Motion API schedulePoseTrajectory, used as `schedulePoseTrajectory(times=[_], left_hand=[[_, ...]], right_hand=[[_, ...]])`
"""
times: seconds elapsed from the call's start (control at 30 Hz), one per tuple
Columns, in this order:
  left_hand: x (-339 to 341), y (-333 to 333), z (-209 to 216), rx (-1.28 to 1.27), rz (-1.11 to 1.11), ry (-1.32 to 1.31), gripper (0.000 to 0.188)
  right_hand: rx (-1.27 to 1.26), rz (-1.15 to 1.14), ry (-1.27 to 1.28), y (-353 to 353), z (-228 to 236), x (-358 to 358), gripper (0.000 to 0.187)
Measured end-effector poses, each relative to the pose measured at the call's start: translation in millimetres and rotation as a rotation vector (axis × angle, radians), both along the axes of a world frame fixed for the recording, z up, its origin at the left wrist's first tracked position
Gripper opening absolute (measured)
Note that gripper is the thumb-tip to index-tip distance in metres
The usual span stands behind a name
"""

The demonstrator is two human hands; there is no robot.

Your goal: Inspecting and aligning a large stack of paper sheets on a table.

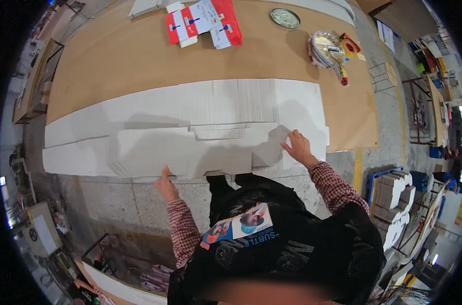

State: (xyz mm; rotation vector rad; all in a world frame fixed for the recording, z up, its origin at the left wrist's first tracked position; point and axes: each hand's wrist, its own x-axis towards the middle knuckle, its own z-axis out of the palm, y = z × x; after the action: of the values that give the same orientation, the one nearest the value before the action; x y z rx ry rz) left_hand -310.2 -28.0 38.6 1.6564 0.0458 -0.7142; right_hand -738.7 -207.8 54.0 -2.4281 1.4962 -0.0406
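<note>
Overlapping white cardboard blanks lie fanned out in rows along the near side of the table. At the near edge, my left hand grips a white cardboard blank, its thumb on top and the other fingers hidden below the edge. Farther right, my right hand has its thumb and fingers at the right end of the blanks, closed about a cut corner. How many layers either hand holds cannot be made out.
Brown paper covers the table. Toward its far side are red and white printed cartons, a round dish and a plastic-wrapped roll of tape beside a small red-and-yellow box. Stacked white cardboard stands at the right.
</note>
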Motion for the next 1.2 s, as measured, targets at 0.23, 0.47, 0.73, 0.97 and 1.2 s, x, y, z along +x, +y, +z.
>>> schedulePoseTrajectory(times=[0.23,0.47,0.73,0.97,1.2], left_hand=[[-4,9,-13,-0.525,0.201,0.422,0.054],[-24,-6,-3,-0.228,-0.024,-0.132,0.053],[0,6,-21,-0.331,0.046,0.213,0.049],[-5,6,-17,-0.336,0.022,0.135,0.049],[-21,-3,-9,-0.126,-0.017,-0.139,0.051]], right_hand=[[-0.057,0.001,-0.048,-3,-6,-13,0.035],[-0.065,-0.014,-0.026,-1,-3,-23,0.034],[-0.025,0.002,-0.008,-2,-4,-19,0.034],[-0.024,-0.045,0.04,-6,0,-30,0.034],[-0.053,-0.042,0.044,-7,-3,-39,0.032]])
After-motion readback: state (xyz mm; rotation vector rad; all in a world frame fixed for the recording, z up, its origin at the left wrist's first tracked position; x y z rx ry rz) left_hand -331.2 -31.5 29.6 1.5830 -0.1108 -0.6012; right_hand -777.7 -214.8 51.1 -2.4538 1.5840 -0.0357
